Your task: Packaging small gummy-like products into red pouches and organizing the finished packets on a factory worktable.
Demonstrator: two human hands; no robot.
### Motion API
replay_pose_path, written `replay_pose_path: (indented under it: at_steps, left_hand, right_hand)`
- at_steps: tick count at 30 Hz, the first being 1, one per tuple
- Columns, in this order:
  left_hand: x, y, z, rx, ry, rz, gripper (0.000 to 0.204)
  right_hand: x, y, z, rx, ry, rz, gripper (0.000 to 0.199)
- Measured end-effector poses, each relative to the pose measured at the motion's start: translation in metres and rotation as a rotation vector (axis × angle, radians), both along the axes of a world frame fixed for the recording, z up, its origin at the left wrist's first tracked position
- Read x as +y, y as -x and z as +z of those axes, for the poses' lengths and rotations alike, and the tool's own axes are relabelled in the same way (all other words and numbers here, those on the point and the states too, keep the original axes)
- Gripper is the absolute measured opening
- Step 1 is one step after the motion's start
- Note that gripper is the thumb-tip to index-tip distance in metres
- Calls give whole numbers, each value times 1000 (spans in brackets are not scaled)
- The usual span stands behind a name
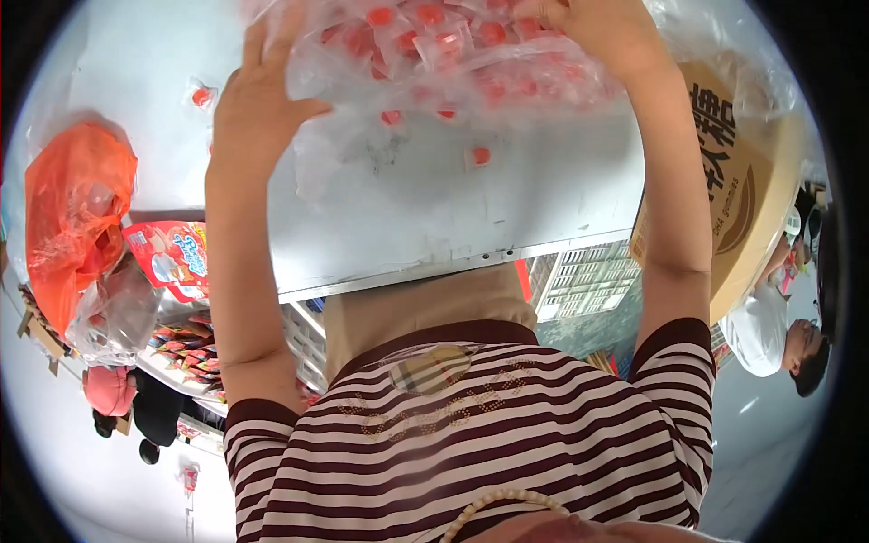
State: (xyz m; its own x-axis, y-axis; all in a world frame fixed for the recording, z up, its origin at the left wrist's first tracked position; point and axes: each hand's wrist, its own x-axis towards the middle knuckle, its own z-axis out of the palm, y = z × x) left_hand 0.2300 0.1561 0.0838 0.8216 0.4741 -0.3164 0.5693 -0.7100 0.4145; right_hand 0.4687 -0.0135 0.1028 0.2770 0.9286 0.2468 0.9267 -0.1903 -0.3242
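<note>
A clear plastic bag [552, 68] lies across the far side of the table, spread with several small red candies [444, 41] in clear wrappers. My left hand [258, 109] is at the bag's left edge, its thumb held out and its fingers stretched away from me; the fingertips reach the top of the picture. Over the bag's right side, my right hand [602, 27] leans in among the candies, partly cut off by the upper edge. Whether its fingers pinch the plastic I cannot tell. A few loose candies [480, 157] lie on the tabletop nearer to me.
Left of my arm are an orange plastic bag [77, 217] and a red printed pouch [172, 258], with a tray of small packets [186, 353] below. A large cardboard box [751, 190] stands on the right. Other people [765, 330] are off to both sides.
</note>
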Motion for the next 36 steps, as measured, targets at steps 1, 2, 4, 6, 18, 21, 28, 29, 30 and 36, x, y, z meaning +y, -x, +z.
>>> replay_pose_path:
  at_steps: [1, 2, 4, 6, 18, 21, 28, 29, 30, 36]
  left_hand:
    - [1, 5, 0, 29, 4, 39, 98]
    - [-1, 8, 1, 55, 10, 76, 101]
    - [-19, 21, 3, -71, 56, 46, 100]
    - [-39, 27, -7, -199, 133, 13, 98]
    - [-63, 94, -50, -302, -172, -362, 6]
    - [-31, 110, -59, -289, -346, -267, 3]
    - [31, 104, -58, -289, -580, -177, 19]
    - [43, 107, -59, -287, -635, -111, 22]
    - [52, 105, -59, -293, -688, -48, 26]
    - [7, 84, -53, -342, -469, -203, 29]
  right_hand:
    - [-6, 2, 11, -233, 298, -67, 61]
    - [-16, 7, 10, -248, 306, -79, 61]
    - [-37, 31, -12, -462, 130, 213, 68]
    - [-53, 76, -25, -288, 126, 224, 60]
    - [-158, 190, -41, 56, 300, 15, 16]
    - [-197, 172, -51, 7, 226, -200, 16]
    - [-218, 181, -41, -83, 154, -552, 15]
    - [-221, 201, -38, -63, 127, -566, 14]
    - [-237, 228, -46, 23, 152, -471, 10]
    - [-285, 314, -148, 305, 388, -40, 19]
